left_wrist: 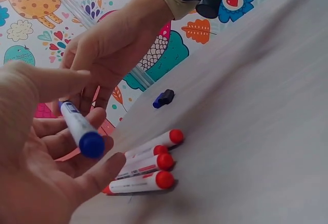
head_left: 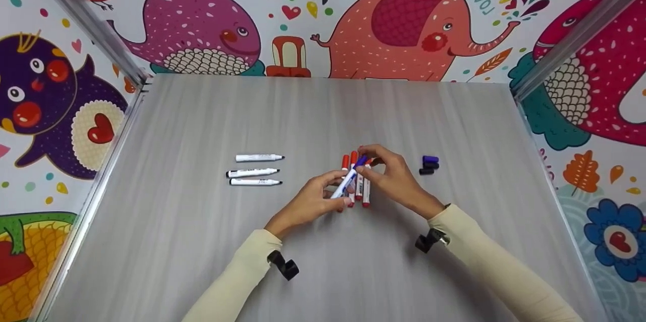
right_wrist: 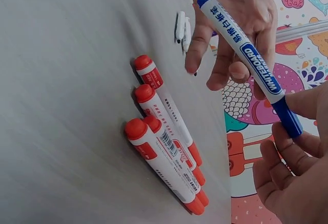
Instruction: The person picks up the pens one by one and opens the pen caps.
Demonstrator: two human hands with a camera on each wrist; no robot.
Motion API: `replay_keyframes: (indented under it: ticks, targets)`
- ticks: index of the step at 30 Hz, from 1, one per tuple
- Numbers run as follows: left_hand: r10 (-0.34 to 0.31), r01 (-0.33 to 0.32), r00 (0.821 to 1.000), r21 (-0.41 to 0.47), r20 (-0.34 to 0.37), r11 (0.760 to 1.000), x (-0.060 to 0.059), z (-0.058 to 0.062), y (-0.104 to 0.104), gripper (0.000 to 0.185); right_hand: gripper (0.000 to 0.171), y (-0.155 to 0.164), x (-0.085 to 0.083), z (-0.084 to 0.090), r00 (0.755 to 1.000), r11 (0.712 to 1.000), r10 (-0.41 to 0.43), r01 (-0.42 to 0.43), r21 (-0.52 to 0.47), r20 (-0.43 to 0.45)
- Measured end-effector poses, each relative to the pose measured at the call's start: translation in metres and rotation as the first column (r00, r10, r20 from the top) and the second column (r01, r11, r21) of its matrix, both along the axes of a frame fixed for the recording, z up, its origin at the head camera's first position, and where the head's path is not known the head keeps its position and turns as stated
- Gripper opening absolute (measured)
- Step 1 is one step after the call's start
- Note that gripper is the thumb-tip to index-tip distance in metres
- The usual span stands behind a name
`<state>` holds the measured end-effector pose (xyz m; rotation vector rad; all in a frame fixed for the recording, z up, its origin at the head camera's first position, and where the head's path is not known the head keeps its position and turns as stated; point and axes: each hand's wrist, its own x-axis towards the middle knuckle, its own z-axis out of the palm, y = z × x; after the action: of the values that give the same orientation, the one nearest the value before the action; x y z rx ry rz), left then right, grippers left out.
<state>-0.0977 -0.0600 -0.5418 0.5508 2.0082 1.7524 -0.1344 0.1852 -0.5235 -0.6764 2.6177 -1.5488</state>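
A capped blue whiteboard marker (right_wrist: 246, 49) is held slanted above the table, white barrel with blue ends. My right hand (head_left: 396, 178) pinches its blue cap (right_wrist: 287, 117) between thumb and fingertips. Around the barrel's other end, my left hand (head_left: 318, 196) has its fingers spread and thumb apart, not closed on the marker; in the left wrist view the blue end (left_wrist: 92, 145) points toward the camera. Several red markers (right_wrist: 161, 165) lie capped side by side on the table beneath both hands, partly hidden by them in the head view.
At the left, three uncapped white markers (head_left: 255, 172) lie with dark tips pointing right. Three loose caps (head_left: 429, 165), one blue-violet and two dark, lie at the right. Cartoon-printed walls (head_left: 303, 19) border the grey table (head_left: 202, 251) at the back and sides.
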Motion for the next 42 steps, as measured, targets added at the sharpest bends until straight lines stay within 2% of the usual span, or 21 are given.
replay_keyframes:
  ticks: [4,7,16,24,28,33,40,42]
  targets:
    - [0.027,-0.03,0.999,-0.075,-0.043,0.997,-0.004,0.003,0.0,0.055,0.038,0.004,0.004,-0.001,1.0,1.0,0.018,-0.018,-0.008,0.001]
    - [0.025,-0.03,0.999,-0.113,-0.049,0.993,-0.008,0.006,0.0,0.05,0.037,0.007,0.007,-0.003,1.0,1.0,0.021,-0.021,0.002,-0.001]
    - [-0.032,0.013,0.995,-0.2,-0.092,0.98,-0.014,0.011,0.001,0.043,0.032,0.015,0.013,-0.007,1.0,0.999,0.027,-0.026,0.04,-0.012]
    - [-0.026,-0.034,0.977,-0.273,-0.213,0.961,-0.017,0.012,0.01,0.034,0.025,0.02,0.018,-0.014,0.999,0.999,0.033,-0.032,0.044,-0.022]
    - [-0.046,-0.056,0.952,-0.323,-0.301,0.945,-0.017,0.01,0.016,0.03,0.023,0.022,0.019,-0.018,0.999,0.998,0.038,-0.037,0.053,-0.011]
    - [-0.069,-0.105,0.903,-0.374,-0.424,0.922,-0.018,0.008,0.018,0.024,0.019,0.023,0.02,-0.02,0.998,0.996,0.063,-0.063,0.062,0.005]
    - [-0.098,-0.123,0.865,-0.397,-0.493,0.909,-0.016,0.01,0.02,0.024,0.016,0.023,0.02,-0.018,0.992,0.985,0.126,-0.124,0.117,-0.008]
    - [-0.108,-0.128,0.849,-0.4,-0.517,0.907,-0.016,0.011,0.02,0.024,0.014,0.023,0.02,-0.016,0.989,0.981,0.145,-0.144,0.13,0.003]
